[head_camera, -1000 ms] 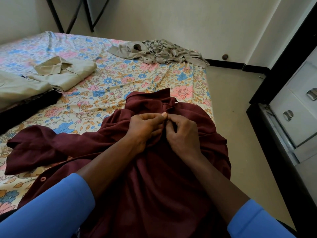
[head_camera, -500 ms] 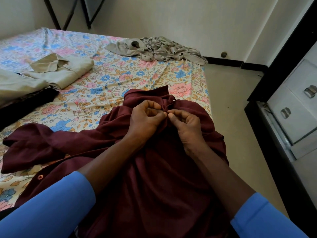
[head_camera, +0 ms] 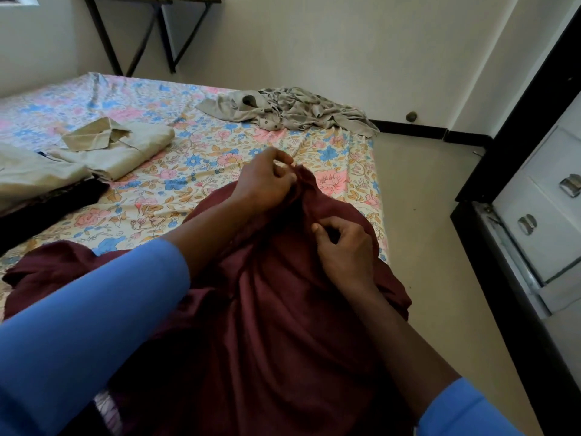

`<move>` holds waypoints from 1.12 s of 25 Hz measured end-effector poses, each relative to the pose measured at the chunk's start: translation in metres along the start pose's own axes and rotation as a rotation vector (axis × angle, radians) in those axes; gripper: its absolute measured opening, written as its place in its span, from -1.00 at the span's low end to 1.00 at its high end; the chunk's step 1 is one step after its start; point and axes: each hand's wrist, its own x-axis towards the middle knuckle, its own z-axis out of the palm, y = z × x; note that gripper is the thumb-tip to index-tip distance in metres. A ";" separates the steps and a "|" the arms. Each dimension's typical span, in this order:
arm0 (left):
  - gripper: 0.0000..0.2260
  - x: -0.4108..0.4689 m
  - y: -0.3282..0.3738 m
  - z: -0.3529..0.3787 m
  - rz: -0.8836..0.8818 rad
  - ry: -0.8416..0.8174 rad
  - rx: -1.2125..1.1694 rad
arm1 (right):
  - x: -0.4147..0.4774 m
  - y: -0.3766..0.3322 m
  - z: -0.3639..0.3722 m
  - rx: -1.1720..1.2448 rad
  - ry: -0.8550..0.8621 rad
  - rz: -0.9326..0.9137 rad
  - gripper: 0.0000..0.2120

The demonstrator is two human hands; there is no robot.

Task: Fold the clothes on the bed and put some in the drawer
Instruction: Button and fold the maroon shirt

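Observation:
A maroon shirt [head_camera: 283, 325] lies spread over the near right corner of the floral bed [head_camera: 188, 171], one sleeve trailing to the left. My left hand [head_camera: 262, 180] pinches the collar end of the shirt and holds it raised. A little below and to the right, my right hand [head_camera: 341, 247] pinches the shirt's front edge with curled fingers. A folded beige shirt [head_camera: 125, 146] rests on the bed's left side. A crumpled grey spotted garment [head_camera: 295, 110] sits at the far right corner. White drawers [head_camera: 547, 215] with metal handles stand at the right.
Beige and dark clothes [head_camera: 37, 190] are stacked at the left edge of the bed. A dark metal frame [head_camera: 157, 33] stands against the far wall. Bare floor [head_camera: 418, 190] runs between the bed and the black-framed drawer unit.
My hands were together on the shirt front; the left has moved up to the collar and the right has dropped lower. The view has tilted upward.

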 end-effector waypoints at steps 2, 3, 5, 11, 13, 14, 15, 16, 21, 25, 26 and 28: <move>-0.85 -0.036 -0.019 -0.002 0.098 -0.083 0.280 | 0.007 0.008 -0.002 0.142 -0.085 0.205 -0.84; -0.81 -0.054 -0.035 -0.003 0.156 -0.103 0.402 | 0.008 0.011 -0.003 0.209 -0.100 0.273 -0.80; -0.71 -0.074 -0.062 -0.004 0.187 -0.158 0.509 | 0.006 0.012 -0.004 0.308 -0.078 0.348 -0.79; -0.77 -0.071 -0.085 0.009 0.191 -0.124 0.621 | -0.012 0.008 -0.015 0.248 -0.056 0.282 -0.92; -0.83 -0.071 -0.089 0.011 0.184 -0.118 0.611 | -0.018 0.007 -0.017 0.207 -0.066 0.232 -0.93; -0.86 -0.070 -0.090 0.012 0.185 -0.113 0.604 | -0.021 0.006 -0.017 0.211 -0.094 0.236 -0.89; -0.87 -0.066 -0.089 0.012 0.177 -0.105 0.576 | -0.023 0.007 -0.015 0.215 -0.118 0.249 -0.85; -0.87 -0.062 -0.088 0.010 0.148 -0.107 0.533 | -0.025 0.007 -0.013 0.202 -0.134 0.257 -0.84; -0.97 -0.060 -0.091 0.006 0.032 -0.200 0.474 | -0.030 0.005 -0.011 0.329 -0.124 0.375 -0.93; -0.92 -0.076 -0.069 0.003 0.264 -0.031 0.534 | -0.026 0.006 -0.006 0.287 -0.162 0.374 -0.88; -0.93 -0.083 -0.059 0.002 0.344 0.008 0.517 | -0.026 0.004 -0.004 0.265 -0.179 0.361 -0.86; -0.92 -0.098 -0.040 0.004 0.414 0.003 0.440 | -0.028 -0.002 0.001 0.347 -0.184 0.374 -0.88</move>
